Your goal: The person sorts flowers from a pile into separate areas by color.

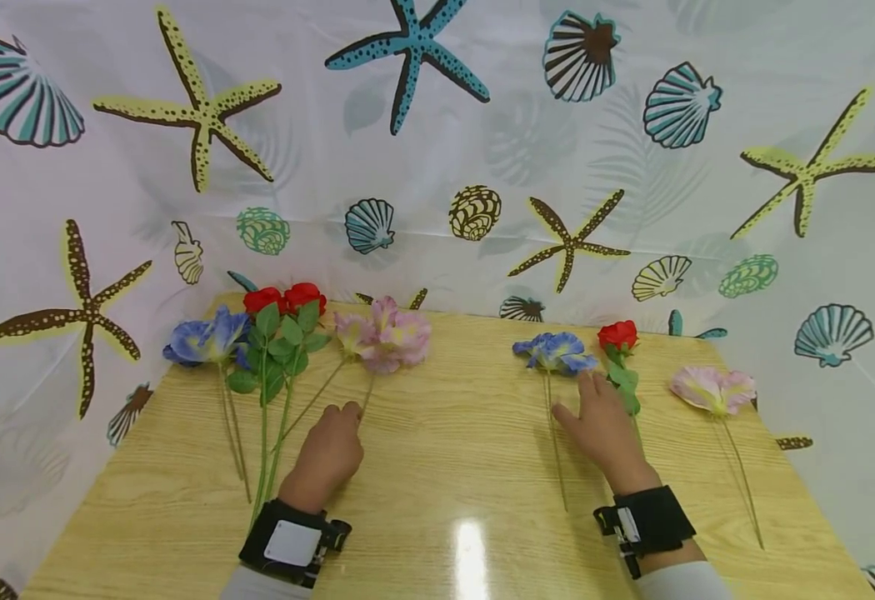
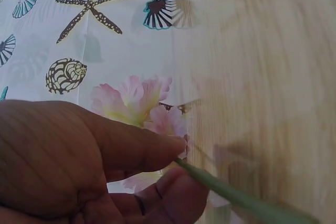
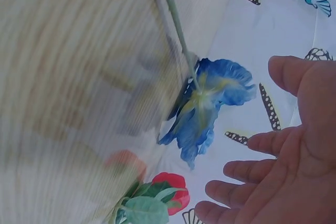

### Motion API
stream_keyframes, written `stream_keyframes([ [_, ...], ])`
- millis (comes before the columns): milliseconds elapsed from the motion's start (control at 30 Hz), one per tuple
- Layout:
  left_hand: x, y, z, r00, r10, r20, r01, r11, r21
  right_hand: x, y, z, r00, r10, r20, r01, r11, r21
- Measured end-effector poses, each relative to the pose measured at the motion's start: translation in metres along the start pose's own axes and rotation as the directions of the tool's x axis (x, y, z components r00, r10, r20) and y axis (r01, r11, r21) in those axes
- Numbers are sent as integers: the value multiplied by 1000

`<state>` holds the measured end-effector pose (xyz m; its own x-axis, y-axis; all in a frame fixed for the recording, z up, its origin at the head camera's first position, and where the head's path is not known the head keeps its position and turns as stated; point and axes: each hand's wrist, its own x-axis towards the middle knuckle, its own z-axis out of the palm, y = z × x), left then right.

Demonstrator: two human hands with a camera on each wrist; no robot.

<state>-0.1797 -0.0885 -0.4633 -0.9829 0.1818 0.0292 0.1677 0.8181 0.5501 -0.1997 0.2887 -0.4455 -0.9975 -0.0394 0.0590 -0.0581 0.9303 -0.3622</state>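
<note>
In the head view my left hand (image 1: 330, 454) is on the left side of the table, below the pink flowers (image 1: 396, 337). The left wrist view shows its thumb and finger pinching a thin green stem (image 2: 236, 195), with pink petals (image 2: 134, 98) beyond. On the right, my right hand (image 1: 604, 425) reaches over the table between a blue flower (image 1: 555, 353) and a red rose (image 1: 618, 335). Its fingers are spread and hold nothing in the right wrist view, where the blue flower (image 3: 210, 98) lies apart from them.
Left of the pink flowers lie two red roses (image 1: 304, 298) with leafy stems and blue flowers (image 1: 208, 337). A single pink flower (image 1: 715, 388) lies at the far right. Behind the wooden table (image 1: 452, 433) hangs a cloth (image 1: 437, 275) printed with shells and starfish.
</note>
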Motion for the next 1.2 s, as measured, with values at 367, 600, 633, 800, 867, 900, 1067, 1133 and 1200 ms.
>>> stream_keyframes([
  [367, 3, 13, -2, 1000, -13, -11, 12, 996, -91, -6, -23, 17, 990, -108, -96, 103, 993, -53],
  [600, 6, 16, 5, 1000, -6, -22, 3, 991, -137, -4, -40, 13, 986, -112, -125, 121, 990, 72],
  [633, 6, 17, 6, 1000, -9, -19, 6, 989, -148, -3, -43, 13, 986, -107, -131, 120, 988, 95],
  [800, 6, 21, 12, 1000, 7, 8, -5, 979, -204, -5, -58, 15, 983, -70, -168, 112, 961, 254],
  [867, 6, 23, 15, 1000, 18, 21, -13, 972, -236, -7, -64, 20, 983, -45, -177, 101, 941, 324],
  [900, 6, 24, 16, 999, 23, 28, -15, 966, -256, -8, -67, 23, 984, -29, -178, 92, 929, 359],
  [1067, 6, 30, 19, 997, 48, 64, -23, 938, -346, -12, -84, 36, 993, 40, -115, 29, 838, 545],
  [1133, 6, 33, 20, 995, 61, 83, -26, 928, -371, -13, -92, 39, 995, 60, -76, -1, 796, 605],
  [1200, 5, 37, 22, 993, 75, 96, -31, 920, -391, -14, -101, 43, 996, 75, -47, -27, 762, 647],
])
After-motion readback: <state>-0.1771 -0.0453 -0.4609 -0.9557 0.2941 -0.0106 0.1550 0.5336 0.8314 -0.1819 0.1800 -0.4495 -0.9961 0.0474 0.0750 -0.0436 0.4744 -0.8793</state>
